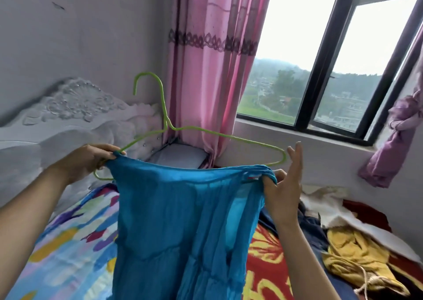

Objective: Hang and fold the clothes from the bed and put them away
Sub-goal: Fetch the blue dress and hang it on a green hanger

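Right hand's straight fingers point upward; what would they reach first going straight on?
From the right hand, which pinches the dress, likely the window sill, though depth is unclear. The hanger's end sits just left of that line.

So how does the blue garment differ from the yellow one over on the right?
The blue garment is held up, spread between the left hand and right hand; the yellow garment lies crumpled on the bed. The blue garment is against a green hanger; the yellow garment has none. Neither is put away yet.
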